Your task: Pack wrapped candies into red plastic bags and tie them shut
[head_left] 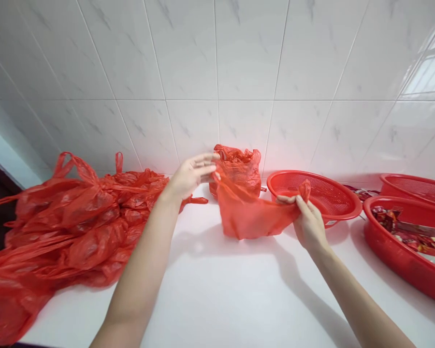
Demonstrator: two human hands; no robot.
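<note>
Stretched between my hands above the white table is a thin red plastic bag [252,215], looking flat. My right hand [308,220] is closed on its right end, with a bunched bit poking up past the thumb. At the bag's upper left edge is my left hand [195,176], fingers reaching right and parted; whether they pinch the plastic is hard to make out. Just behind stands another red plastic bag [244,169], crumpled and upright against the wall.
A heap of filled red bags [94,222] covers the left of the white table [217,299]. On the right are a red mesh basket [333,193], a red basin [395,246] holding small wrapped packets [420,237], and another red basket [416,186]. A tiled wall [246,58] rises behind.
</note>
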